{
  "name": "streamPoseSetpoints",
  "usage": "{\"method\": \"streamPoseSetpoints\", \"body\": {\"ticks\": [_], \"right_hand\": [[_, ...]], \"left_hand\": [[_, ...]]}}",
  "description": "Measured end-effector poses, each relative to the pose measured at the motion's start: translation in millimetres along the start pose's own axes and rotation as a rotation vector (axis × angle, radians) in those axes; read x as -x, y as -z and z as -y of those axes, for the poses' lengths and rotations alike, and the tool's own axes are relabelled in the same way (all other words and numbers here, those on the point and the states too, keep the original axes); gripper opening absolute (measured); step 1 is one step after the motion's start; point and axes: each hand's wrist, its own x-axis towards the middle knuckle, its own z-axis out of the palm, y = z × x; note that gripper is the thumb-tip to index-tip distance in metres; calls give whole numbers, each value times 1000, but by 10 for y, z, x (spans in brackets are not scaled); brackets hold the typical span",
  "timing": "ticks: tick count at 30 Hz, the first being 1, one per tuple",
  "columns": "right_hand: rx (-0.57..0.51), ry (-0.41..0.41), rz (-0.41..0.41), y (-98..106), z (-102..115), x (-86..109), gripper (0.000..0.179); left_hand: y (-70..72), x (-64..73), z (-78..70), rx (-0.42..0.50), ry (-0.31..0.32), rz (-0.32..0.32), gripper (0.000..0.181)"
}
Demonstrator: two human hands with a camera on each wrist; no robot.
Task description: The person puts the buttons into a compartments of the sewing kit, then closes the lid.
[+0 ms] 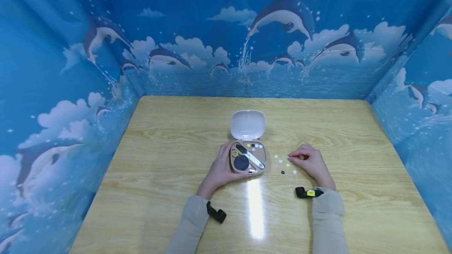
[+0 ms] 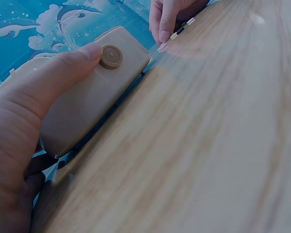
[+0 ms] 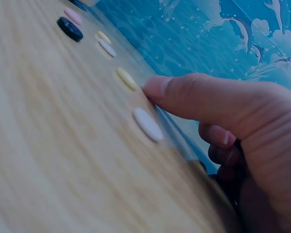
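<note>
Head view, as I receive it from a distance: the left hand (image 1: 223, 166) holds an open case (image 2: 82, 104) on the worktop (image 1: 176, 136), its fingers curled at the left side and its thumb along the near wall. In my left wrist view, the thumb tip touches a round knob (image 2: 111, 57) on that wall. The clear lid (image 1: 248, 124) stands raised at the far edge. Within the case I make out a dark disc (image 1: 241, 163), a long black-and-white tool (image 1: 255, 160) lying diagonally, a gold ring (image 1: 234, 153) and, in the far right compartment, several small buttons (image 1: 257, 146).

Right wrist view: loose on the worktop, right of the case, lie a black button (image 3: 70, 29) beside a pink button (image 3: 73, 16), with yellow and white ones nearby. The right hand (image 1: 312, 163) is narrow, thumb and forefinger drawn together; the thumb tip is just beside a yellow button (image 3: 126, 78), and a white button (image 3: 148, 124) lies near. I cannot tell whether the fingertips pinch anything. Behind the worktop hangs a blue dolphin curtain (image 1: 212, 11).
</note>
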Motion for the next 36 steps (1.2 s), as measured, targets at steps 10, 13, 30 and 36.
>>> {"method": "streamPoseSetpoints", "body": {"ticks": [10,13,30,36], "right_hand": [[25,-2,-17,-20,28,15,13],[16,-21,-17,-23,28,16,12],[14,-31,-8,-14,54,7,10],[5,-64,-1,-3,76,6,8]], "left_hand": [[-4,9,16,-4,-3,-2,125],[-2,7,16,-9,-6,-1,126],[0,4,3,-1,5,1,127],[-4,1,10,0,3,0,126]]}}
